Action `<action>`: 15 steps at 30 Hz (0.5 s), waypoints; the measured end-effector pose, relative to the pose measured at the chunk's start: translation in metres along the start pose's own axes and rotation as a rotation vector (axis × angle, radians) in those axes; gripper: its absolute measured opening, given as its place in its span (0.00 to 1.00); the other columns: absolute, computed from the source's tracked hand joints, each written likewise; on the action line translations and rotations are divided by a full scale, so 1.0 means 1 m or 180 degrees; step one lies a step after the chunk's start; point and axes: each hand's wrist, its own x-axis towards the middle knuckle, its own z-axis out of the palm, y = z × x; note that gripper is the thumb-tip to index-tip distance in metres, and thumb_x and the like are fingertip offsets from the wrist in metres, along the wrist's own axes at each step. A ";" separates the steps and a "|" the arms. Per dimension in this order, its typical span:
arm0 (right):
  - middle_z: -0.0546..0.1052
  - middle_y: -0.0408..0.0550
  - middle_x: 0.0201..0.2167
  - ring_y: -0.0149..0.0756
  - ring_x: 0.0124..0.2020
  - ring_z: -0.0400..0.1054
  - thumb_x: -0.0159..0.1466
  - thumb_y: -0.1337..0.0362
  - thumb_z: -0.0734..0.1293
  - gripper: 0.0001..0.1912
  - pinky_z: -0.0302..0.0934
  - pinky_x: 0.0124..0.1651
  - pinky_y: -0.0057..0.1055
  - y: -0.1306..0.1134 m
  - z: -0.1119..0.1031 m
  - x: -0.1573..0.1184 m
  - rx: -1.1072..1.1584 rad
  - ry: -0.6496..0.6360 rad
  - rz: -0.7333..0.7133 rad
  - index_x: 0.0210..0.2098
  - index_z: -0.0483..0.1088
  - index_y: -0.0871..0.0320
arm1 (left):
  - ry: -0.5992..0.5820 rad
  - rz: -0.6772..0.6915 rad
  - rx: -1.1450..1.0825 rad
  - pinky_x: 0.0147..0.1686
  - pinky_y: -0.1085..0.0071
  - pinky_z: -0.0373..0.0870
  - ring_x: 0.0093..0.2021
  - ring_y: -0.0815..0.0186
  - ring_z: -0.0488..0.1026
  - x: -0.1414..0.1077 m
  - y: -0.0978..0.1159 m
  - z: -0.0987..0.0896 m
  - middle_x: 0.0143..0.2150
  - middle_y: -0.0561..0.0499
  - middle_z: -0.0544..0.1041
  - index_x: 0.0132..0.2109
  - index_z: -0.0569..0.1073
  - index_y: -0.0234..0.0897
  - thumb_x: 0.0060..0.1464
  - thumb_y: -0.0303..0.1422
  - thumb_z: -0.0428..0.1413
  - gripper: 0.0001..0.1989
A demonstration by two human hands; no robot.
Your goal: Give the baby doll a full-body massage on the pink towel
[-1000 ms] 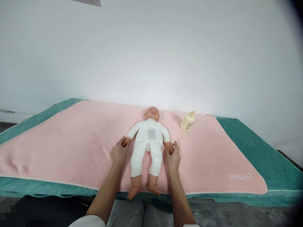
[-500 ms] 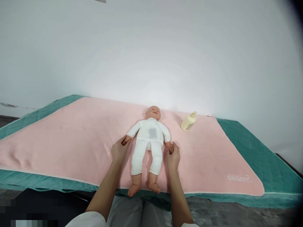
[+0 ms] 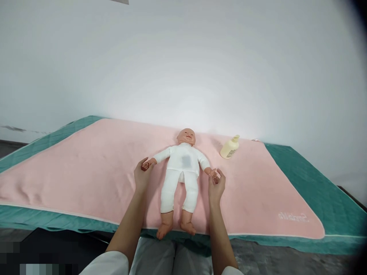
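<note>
A baby doll (image 3: 186, 162) with a white cloth body lies on its back, its head toward the wall and its feet at the near edge. Its arms are spread out to both sides. At the left, my left hand (image 3: 142, 175) is closed round the doll's hand, thumb on the near side. My right hand (image 3: 217, 187) grips the doll's other hand between thumb and fingers; part of that small hand shows above my thumb. Under the doll is a pink mat (image 3: 114, 179).
A pale yellow pump bottle (image 3: 229, 148) stands tilted in view on the mat, right of the doll's head. Green padded bedding (image 3: 309, 183) shows around the mat. Behind it rises a white wall (image 3: 183, 61). A dark object (image 3: 57, 248) is below the near left edge.
Both my hands have moved outward and slightly up with the doll's hands, so its arms are spread wider. The doll's body and the bottle have stayed in place.
</note>
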 end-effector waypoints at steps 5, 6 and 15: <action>0.72 0.59 0.54 0.44 0.52 0.73 0.61 0.51 0.68 0.29 0.68 0.56 0.44 -0.026 0.011 0.031 0.0461 0.0195 -0.0246 0.56 0.60 0.57 | 0.0301 -0.0020 -0.0424 0.48 0.64 0.74 0.48 0.62 0.76 0.035 0.004 0.016 0.48 0.43 0.76 0.49 0.70 0.36 0.45 0.35 0.64 0.23; 0.72 0.59 0.54 0.44 0.52 0.73 0.61 0.51 0.68 0.28 0.68 0.55 0.44 -0.030 0.015 0.039 0.0522 0.0197 -0.0310 0.55 0.60 0.57 | 0.0323 -0.0025 -0.0449 0.48 0.64 0.74 0.47 0.63 0.76 0.043 0.005 0.021 0.47 0.43 0.76 0.49 0.68 0.35 0.45 0.35 0.64 0.23; 0.74 0.61 0.53 0.41 0.56 0.71 0.66 0.52 0.61 0.21 0.65 0.58 0.45 -0.032 0.068 0.099 0.0605 0.0057 -0.0794 0.52 0.61 0.59 | 0.0342 0.0471 0.0239 0.45 0.65 0.72 0.43 0.61 0.76 0.089 0.031 0.069 0.43 0.45 0.77 0.52 0.67 0.36 0.51 0.41 0.61 0.24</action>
